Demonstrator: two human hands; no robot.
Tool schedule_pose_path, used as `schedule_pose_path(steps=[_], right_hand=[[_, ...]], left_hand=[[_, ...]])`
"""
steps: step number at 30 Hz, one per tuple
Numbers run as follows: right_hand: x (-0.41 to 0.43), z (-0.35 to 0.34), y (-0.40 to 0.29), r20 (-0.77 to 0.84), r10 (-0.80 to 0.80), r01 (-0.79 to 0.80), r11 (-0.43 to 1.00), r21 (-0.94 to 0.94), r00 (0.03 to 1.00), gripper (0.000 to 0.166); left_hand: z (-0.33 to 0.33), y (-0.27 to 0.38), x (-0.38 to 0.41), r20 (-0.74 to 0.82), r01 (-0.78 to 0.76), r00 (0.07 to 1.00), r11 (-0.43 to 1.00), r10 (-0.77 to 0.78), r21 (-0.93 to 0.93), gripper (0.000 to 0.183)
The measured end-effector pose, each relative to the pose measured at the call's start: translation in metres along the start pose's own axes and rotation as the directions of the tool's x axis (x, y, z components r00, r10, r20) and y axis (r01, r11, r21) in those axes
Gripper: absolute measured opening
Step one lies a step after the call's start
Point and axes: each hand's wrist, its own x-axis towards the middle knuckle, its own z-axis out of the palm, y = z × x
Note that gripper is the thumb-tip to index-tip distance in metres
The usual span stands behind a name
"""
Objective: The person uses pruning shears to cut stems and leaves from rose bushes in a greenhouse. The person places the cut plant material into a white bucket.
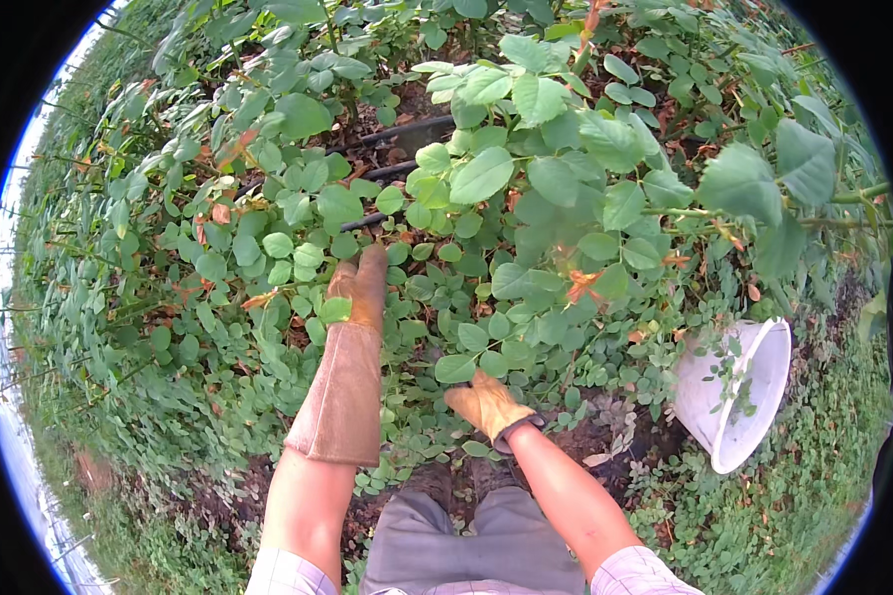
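Observation:
My left hand [359,286], in a long-cuffed leather gauntlet glove [346,394], reaches into the leafy rose bushes [484,175]. Its fingertips are among leaves near the black pipes, and I cannot tell whether it grips a stem. Nearer my body and to the right, my right hand [487,401] wears a short yellow leather glove with a dark cuff. Leaves hide its fingertips, where a small dark thing shows that I cannot make out. Whether the fingers hold it is unclear.
A white plastic bucket [696,394] lies tilted at the right, with cut leaves at its mouth. Black irrigation pipes [409,128] run through the bushes over dry leaves. Rose stems [859,195] reach in from the right. My boots stand among low foliage.

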Motion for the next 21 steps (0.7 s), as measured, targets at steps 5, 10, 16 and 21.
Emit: schedule_pose_path(steps=[5,10,16,21], right_hand=[[-0.086,-0.017,0.016,0.087,0.291,-0.302,0.939,0.164,0.953,0.062],[-0.136,-0.032,0.04,0.139,0.421,-0.429,0.903,0.033,0.896,0.067],[-0.162,-0.039,0.055,0.114,0.418,-0.422,0.906,0.012,0.901,0.071],[-0.171,-0.033,0.068,0.027,0.509,-0.509,0.86,0.026,0.861,0.07]], left_hand=[[0.001,-0.008,0.009,-0.112,-0.037,0.994,0.984,0.017,-0.172,0.068],[0.017,-0.068,0.046,-0.067,-0.046,0.998,0.881,0.016,-0.471,0.042],[0.014,-0.154,0.095,-0.197,-0.571,0.811,0.819,0.551,-0.063,0.036],[0.019,-0.099,0.087,-0.069,-0.413,0.911,0.898,0.407,-0.151,0.049]])
